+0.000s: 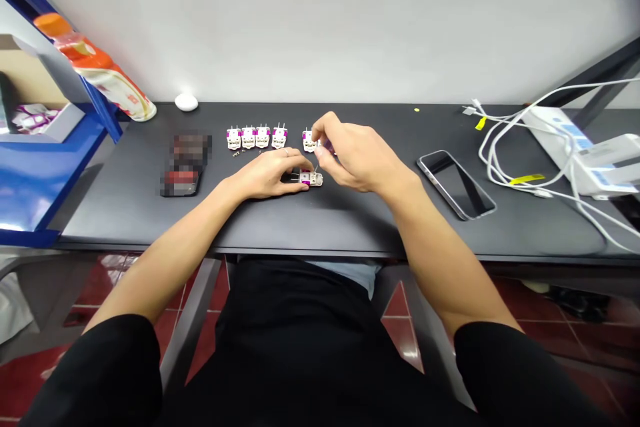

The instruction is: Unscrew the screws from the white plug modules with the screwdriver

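Observation:
On the dark desk, my left hand [276, 172] has its thumb and fingers closed around a small white-and-purple plug part [311, 178] that lies on its side, thin metal pins toward my palm. Above it, my right hand [347, 150] pinches a thin tool, seemingly a small screwdriver [316, 168]; its slim shaft slants down to the part and my fingers hide most of the handle. Behind my right fingertips stands a similar plug part [309, 140], partly covered. Several more plug parts [249, 137] stand in a row behind my left hand, pins up. Tiny screws [237, 153] lie before them.
To the right lie a phone [456, 185], coiled white cables [493, 153] and a white box [560, 147]. At left are a pixelated dark object [185, 167], an orange-capped bottle [107, 73], a white rounded object [187, 102] and an open carton [70, 123] with purple-and-white parts. A wall [320, 27] rises behind.

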{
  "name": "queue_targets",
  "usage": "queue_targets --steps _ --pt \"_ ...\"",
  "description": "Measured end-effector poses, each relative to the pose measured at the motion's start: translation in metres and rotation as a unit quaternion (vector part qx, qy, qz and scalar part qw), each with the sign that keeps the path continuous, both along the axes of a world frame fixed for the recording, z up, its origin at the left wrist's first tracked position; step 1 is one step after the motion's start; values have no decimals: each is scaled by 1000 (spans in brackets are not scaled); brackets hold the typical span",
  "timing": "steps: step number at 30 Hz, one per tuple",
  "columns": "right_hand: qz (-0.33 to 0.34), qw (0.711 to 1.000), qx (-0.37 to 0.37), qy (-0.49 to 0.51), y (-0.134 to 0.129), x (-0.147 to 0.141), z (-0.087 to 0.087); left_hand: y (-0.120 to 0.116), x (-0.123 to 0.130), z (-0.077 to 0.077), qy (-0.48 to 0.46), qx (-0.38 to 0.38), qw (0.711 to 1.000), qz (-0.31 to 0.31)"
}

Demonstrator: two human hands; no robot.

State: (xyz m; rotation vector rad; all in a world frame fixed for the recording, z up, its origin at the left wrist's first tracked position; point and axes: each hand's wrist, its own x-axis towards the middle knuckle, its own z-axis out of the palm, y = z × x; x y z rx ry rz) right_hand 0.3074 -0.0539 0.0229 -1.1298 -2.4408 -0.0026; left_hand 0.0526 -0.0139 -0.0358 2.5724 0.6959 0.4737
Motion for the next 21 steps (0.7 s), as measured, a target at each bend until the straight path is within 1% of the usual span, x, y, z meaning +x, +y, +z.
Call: queue_targets --steps 4,8,10,14,16,21 --pt "-30 999 -10 -19 1 0 1 -1 0 1 5 -2 1000 1" --pt "10 1000 2 -4 2 3 -1 -1 0 0 13 -1 1000 1" --pt "19 1000 18 -5 2 2 -2 -1 0 0 8 2 1000 2" --pt "-20 999 30 -24 2 1 -3 -1 0 1 4 3 1000 2" --pt "-26 999 33 -20 3 1 -4 -1 0 1 8 3 1000 -3" --pt "11 999 47 5 3 2 -4 1 -1 1 14 22 1000 4"
